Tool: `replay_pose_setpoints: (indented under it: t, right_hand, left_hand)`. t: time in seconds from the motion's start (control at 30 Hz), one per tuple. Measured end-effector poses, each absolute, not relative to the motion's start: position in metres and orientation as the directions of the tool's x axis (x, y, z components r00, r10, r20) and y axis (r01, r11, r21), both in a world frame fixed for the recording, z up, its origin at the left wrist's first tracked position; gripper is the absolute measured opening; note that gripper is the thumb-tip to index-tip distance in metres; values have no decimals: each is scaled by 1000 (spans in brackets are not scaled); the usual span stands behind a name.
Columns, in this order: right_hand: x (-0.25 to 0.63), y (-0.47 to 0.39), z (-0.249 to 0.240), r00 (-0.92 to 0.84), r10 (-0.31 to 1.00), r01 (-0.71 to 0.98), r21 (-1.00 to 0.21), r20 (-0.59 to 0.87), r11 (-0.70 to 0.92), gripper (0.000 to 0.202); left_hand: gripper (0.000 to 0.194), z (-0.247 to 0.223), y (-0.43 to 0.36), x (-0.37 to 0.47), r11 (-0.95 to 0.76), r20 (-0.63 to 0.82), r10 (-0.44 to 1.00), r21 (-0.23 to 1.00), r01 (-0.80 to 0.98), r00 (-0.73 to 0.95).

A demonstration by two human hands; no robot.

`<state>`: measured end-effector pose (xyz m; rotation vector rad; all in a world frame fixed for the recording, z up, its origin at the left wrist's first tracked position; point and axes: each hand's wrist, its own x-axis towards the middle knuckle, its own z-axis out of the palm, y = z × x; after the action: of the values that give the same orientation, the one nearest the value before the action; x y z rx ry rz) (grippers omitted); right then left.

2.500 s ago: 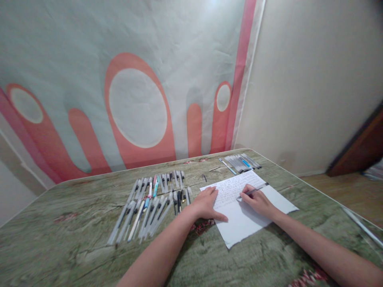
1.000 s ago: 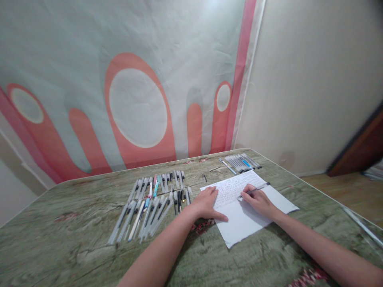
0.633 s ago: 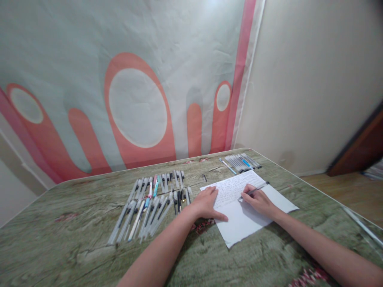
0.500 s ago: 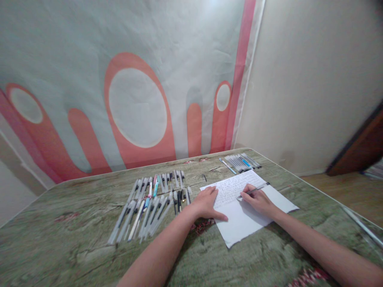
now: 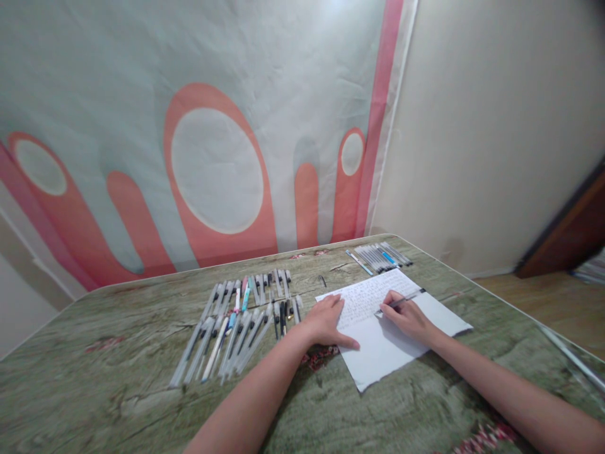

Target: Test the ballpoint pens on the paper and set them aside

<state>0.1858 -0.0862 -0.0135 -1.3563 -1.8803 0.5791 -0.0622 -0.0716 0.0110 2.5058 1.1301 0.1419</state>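
A white sheet of paper (image 5: 378, 353) lies at a slant on the table, its upper part covered in rows of small handwriting. My right hand (image 5: 409, 320) rests on the sheet, fingers closed round a pen (image 5: 410, 297) whose tip touches the paper just below the written lines. The pen's dark end points up to the right. My left hand (image 5: 326, 321) lies flat over the sheet's left edge, thumb spread away from the fingers. Close to its left is a small dark pen cap (image 5: 322, 280), beyond the paper's top left corner.
Rows of capped pens (image 5: 231, 343) lie left of my left arm, mostly clear-barrelled. Another bunch of pens (image 5: 382, 257) sits behind the paper. The wood-patterned table (image 5: 118, 403) reaches a wall with a printed hanging (image 5: 217, 170). A pale rod (image 5: 574, 356) lies along the right edge.
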Motion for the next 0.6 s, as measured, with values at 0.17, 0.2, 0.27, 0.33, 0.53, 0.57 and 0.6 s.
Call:
replay_pose_setpoints:
  t: [0.17, 0.2, 0.27, 0.33, 0.53, 0.57, 0.6]
  right_hand:
    - [187, -85, -15, -184, 939, 595, -728, 291, 342, 17]
    - [187, -85, -15, -180, 940, 591, -732, 290, 340, 17]
    - [187, -84, -16, -173, 941, 581, -741, 290, 335, 16]
    - [187, -83, -16, -159, 944, 568, -755, 290, 327, 15]
    - [188, -78, -14, -25, 987, 398, -904, 161, 158, 22]
    - [187, -76, -14, -15, 991, 355, -926, 132, 128, 24]
    - [186, -73, -13, -13, 994, 316, -943, 105, 104, 25]
  left_hand:
    - [110, 9, -71, -62, -597, -56, 745, 391, 701, 665]
    - [110, 9, -71, -62, -597, -55, 744, 393, 699, 666]
    - [110, 9, -71, -63, -598, -54, 743, 394, 698, 667]
    - [111, 9, -71, -63, -601, -55, 741, 393, 697, 670]
    - [111, 9, -72, -62, -599, -55, 743, 392, 698, 667]
    - [111, 9, -72, -62, -598, -54, 743, 392, 699, 667]
    - [111, 10, -72, -62, -599, -56, 742, 392, 698, 668]
